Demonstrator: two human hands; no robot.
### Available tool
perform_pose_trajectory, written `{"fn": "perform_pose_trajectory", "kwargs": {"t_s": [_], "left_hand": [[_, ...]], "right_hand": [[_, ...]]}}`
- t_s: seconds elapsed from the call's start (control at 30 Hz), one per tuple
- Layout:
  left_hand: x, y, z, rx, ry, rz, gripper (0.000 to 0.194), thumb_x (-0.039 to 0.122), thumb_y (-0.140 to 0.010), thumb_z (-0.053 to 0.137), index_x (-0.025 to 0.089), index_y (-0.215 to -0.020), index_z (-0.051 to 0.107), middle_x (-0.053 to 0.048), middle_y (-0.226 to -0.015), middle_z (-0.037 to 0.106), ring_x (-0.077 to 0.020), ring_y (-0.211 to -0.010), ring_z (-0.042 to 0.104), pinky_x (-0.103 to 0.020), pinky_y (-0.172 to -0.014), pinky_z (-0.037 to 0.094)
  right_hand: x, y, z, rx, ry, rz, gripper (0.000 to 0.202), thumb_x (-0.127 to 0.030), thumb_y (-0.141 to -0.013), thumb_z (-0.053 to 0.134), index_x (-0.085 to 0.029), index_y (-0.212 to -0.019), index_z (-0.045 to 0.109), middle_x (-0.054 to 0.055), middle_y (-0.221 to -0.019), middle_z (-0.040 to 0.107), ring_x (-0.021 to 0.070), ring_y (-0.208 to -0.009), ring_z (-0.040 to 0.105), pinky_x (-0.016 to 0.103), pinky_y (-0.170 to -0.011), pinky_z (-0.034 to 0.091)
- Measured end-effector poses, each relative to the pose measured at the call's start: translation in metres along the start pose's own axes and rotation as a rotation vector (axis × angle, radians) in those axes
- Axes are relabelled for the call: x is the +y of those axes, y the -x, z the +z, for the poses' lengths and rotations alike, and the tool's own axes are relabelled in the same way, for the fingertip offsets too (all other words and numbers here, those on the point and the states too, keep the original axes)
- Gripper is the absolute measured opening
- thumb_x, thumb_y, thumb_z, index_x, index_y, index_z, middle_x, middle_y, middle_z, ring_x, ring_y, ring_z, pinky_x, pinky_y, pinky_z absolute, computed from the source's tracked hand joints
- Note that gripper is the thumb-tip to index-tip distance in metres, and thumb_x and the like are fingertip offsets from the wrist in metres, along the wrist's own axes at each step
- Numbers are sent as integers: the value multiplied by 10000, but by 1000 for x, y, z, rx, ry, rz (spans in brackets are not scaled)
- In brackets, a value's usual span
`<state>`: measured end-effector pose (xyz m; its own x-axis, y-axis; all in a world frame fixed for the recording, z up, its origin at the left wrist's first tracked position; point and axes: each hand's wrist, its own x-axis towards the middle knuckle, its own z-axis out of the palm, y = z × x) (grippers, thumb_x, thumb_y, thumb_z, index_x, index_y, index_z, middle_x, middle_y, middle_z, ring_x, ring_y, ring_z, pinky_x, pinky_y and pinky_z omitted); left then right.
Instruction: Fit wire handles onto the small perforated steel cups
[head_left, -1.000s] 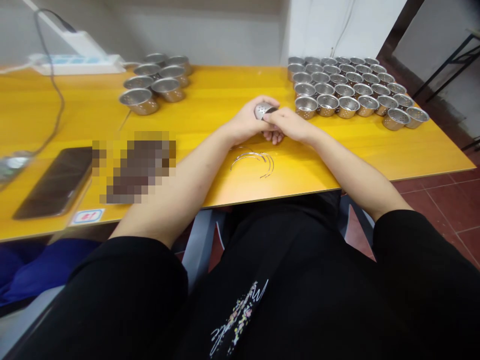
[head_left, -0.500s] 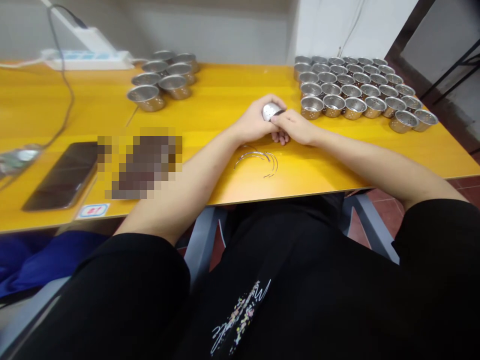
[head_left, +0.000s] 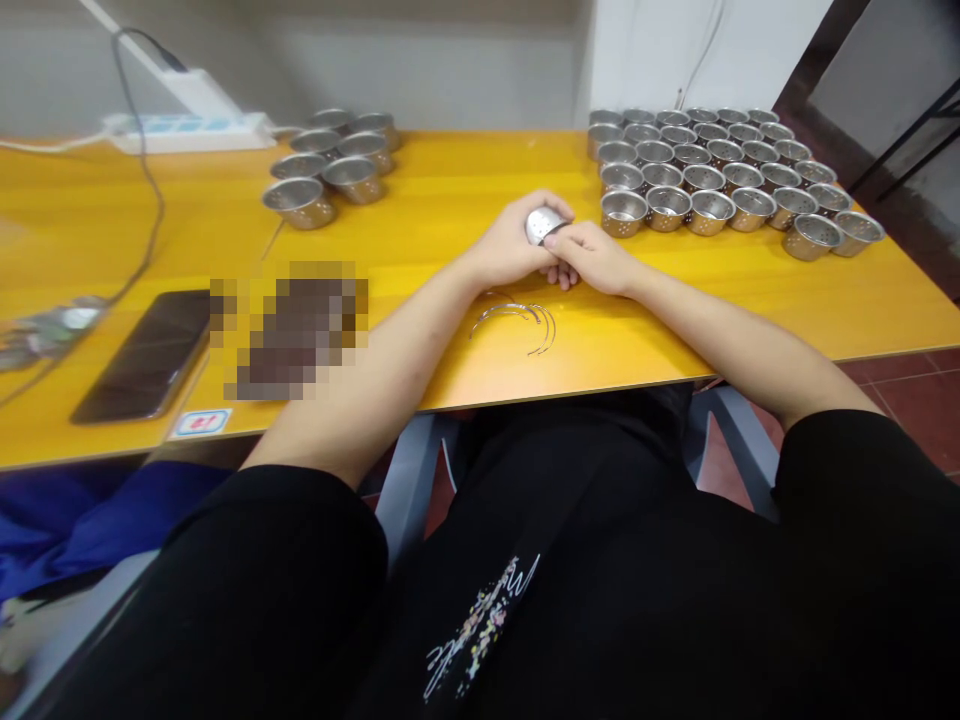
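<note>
A small perforated metal strainer cup (head_left: pixel 541 226) is held between my two hands above the yellow table, tipped so that its dotted bottom faces me. My left hand (head_left: pixel 511 238) curls around the cup from the left and far side. From the right, my right hand (head_left: pixel 596 258) is closed at the cup's rim, its thumb on the edge and its fingers bent underneath. Whether a wire is also pinched there is hidden. Several thin curved wire handles (head_left: pixel 536 314) lie on the table just below my hands.
Rows of similar cups (head_left: pixel 709 212) stand at the back right, and a smaller group (head_left: pixel 304 205) at the back left. A phone (head_left: pixel 146 355), a cable (head_left: pixel 157 210), a power strip (head_left: pixel 191 132) and a blurred-out item (head_left: pixel 300 330) lie to the left.
The view has shifted slightly. Both hands keep the same hold on the strainer cup, with hardly any movement.
</note>
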<state>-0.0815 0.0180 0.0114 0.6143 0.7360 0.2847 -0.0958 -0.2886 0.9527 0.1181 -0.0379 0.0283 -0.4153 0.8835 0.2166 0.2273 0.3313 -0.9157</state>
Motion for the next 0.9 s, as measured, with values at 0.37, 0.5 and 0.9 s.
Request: {"fn": "perform_pose_trajectory", "kwargs": {"t_s": [0.37, 0.5, 0.9], "left_hand": [[-27, -19, -19, 99, -173, 124, 678, 102, -599, 956, 231, -1237, 769, 3, -1016, 811, -185, -848, 754, -311, -817, 614], [-37, -24, -19, 172, -94, 78, 707, 82, -590, 913, 227, -1266, 767, 10, -997, 783, -182, -803, 741, -309, -766, 602], [-42, -23, -15, 174, 23, 90, 777, 264, -697, 1201, 262, -1266, 672, 38, -902, 750, -197, -710, 772, -356, -752, 638]], "right_hand": [[7, 3, -10, 49, 270, -113, 542, -391, -1344, 663, -202, -848, 775, -4, -648, 723, 166, -637, 710, 253, -718, 585], [10, 3, -13, 87, 289, -113, 626, -562, -1362, 648, -203, -875, 806, -2, -650, 708, 176, -646, 714, 269, -732, 585], [7, -2, -17, 106, -8, 85, 579, -456, -1380, 698, -212, -855, 718, 54, -982, 951, 97, -567, 728, 195, -522, 530]]}}
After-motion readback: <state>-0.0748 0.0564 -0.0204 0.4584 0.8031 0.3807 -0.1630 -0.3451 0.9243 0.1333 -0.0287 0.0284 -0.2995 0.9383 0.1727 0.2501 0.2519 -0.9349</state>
